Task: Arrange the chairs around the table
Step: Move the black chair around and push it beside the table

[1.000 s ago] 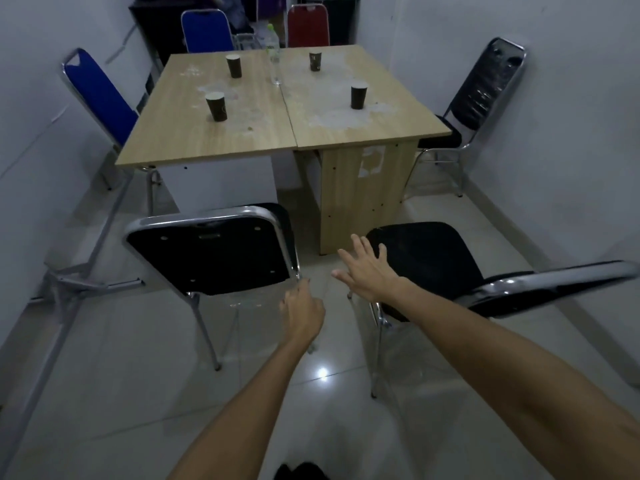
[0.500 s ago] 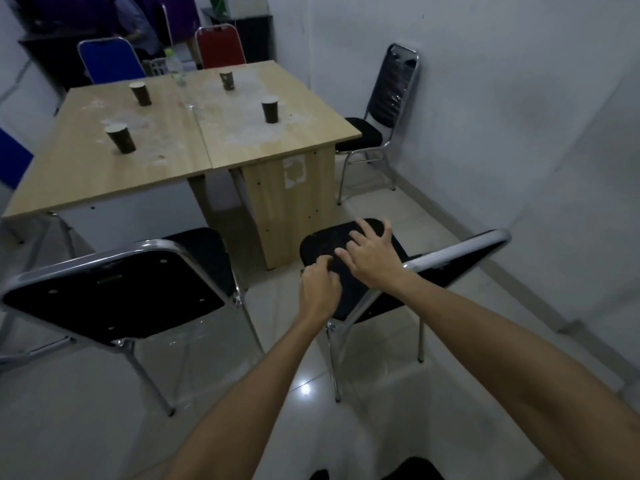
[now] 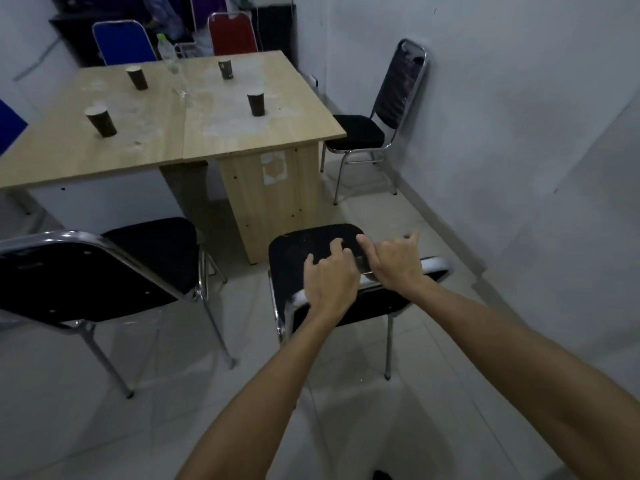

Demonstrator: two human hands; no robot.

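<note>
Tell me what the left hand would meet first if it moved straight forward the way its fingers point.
The left hand points across the black chair toward the table. Past the seat, it would probably meet the table's wooden leg panel first, though depth is unclear.

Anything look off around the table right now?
The tabletop carries pale smeared patches around the cups. The chair under both hands, left hand and right hand, sits back from the table.
</note>
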